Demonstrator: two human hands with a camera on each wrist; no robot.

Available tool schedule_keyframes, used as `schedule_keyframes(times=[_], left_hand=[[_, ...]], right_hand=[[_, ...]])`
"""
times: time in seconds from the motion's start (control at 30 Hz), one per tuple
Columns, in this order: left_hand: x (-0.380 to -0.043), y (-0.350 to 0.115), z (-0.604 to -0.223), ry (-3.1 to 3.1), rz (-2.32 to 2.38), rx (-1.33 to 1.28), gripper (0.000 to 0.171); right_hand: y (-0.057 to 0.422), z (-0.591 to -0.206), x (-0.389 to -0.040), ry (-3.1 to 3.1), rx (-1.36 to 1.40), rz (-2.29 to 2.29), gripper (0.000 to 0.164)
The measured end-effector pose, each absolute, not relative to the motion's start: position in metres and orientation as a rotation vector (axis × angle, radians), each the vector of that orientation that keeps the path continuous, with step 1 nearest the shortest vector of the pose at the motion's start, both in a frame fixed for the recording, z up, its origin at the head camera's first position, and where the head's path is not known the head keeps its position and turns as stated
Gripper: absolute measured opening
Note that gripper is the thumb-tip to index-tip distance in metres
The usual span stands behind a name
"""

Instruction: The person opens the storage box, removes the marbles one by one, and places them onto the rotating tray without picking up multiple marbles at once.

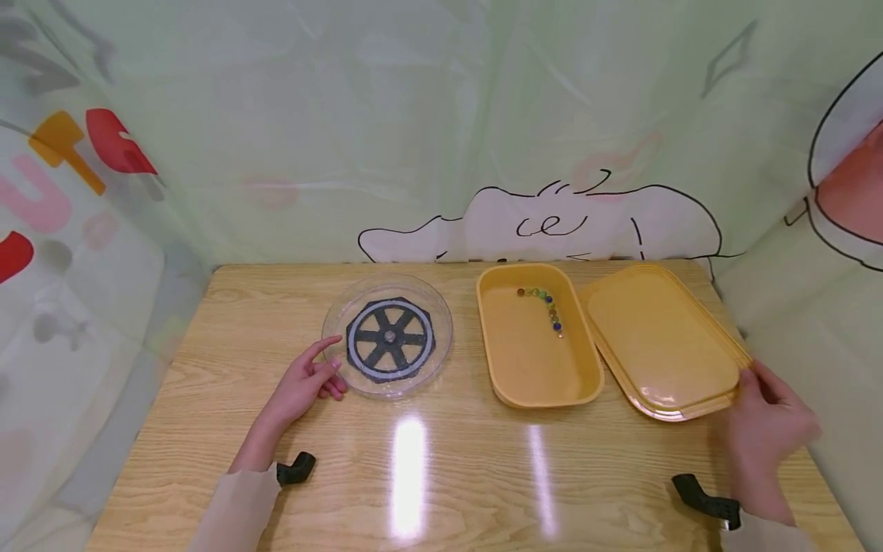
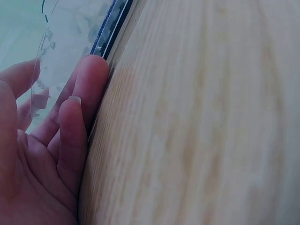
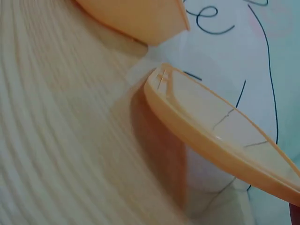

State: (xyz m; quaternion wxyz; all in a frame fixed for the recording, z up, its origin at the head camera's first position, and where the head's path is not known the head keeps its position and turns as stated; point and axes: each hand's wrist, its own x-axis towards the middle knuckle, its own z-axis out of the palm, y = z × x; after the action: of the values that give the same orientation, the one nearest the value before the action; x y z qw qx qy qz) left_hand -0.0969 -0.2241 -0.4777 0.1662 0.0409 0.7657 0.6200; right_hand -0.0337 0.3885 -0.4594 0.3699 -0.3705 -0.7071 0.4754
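My right hand (image 1: pixel 773 414) grips the near right corner of a flat yellow lid (image 1: pixel 662 337). In the right wrist view the lid (image 3: pixel 211 150) tilts above the tabletop, with a shadow below it. My left hand (image 1: pixel 303 383) rests at the left side of a round clear plastic dish (image 1: pixel 441 360), index finger reaching over the rim and the other fingers loosely bent. Up close, the left fingers (image 2: pixel 91 77) lie right along the dish's clear wall (image 2: pixel 70 28). A black and grey wheel shape with spokes (image 1: pixel 389 337) shows in the dish.
A yellow plastic tub (image 1: pixel 538 376) stands between the dish and the lid. Several coloured glass marbles (image 1: pixel 552 310) lie in a curved row inside it. The wooden table (image 1: pixel 331 475) ends at a printed curtain (image 1: pixel 310 153) at the back.
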Motion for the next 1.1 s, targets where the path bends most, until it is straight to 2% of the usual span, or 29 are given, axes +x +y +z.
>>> schedule_keyframes(times=[0.37, 0.8, 1.1], left_hand=[[-0.095, -0.222, -0.472, 2.170, 1.757, 0.122, 0.049], [-0.098, -0.222, -0.470, 2.178, 1.741, 0.120, 0.049], [-0.104, -0.231, -0.498, 2.175, 1.751, 0.100, 0.049]], right_hand=[[0.422, -0.484, -0.023, -1.763, -1.254, 1.325, 0.030], [0.433, -0.496, -0.019, -1.819, -1.305, 1.302, 0.033], [0.419, -0.483, -0.020, -1.735, -1.239, 1.352, 0.029]])
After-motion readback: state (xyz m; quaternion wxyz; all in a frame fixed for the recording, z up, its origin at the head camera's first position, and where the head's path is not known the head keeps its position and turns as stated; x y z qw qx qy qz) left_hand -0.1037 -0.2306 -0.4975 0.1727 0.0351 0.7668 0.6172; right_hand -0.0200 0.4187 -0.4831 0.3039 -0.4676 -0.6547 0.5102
